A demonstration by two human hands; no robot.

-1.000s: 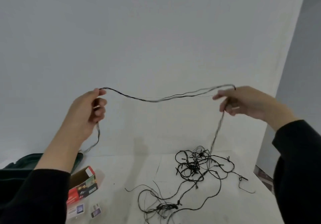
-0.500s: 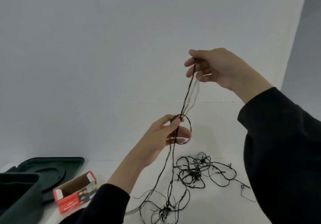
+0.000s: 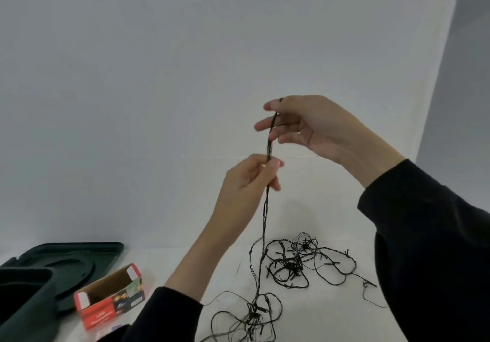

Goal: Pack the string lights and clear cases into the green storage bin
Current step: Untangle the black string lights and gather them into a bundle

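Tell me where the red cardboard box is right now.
In the head view, the red cardboard box lies at lower left on the table, just right of the green storage bin, in front of the green lid, left of the left sleeve.

Right hand [image 3: 305, 126] raised highest, thumb and forefinger pinching the lights [image 3: 265, 217], left hand [image 3: 248, 182] just below, fingers curled round the same strand

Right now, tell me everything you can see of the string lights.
The string lights are a thin dark wire with small dark nubs along it. A bundled stretch runs taut and near upright between the right hand, pinching its top, and the left hand, pinching it just below. From there strands hang to the white table, where the rest lies in two loose tangles.
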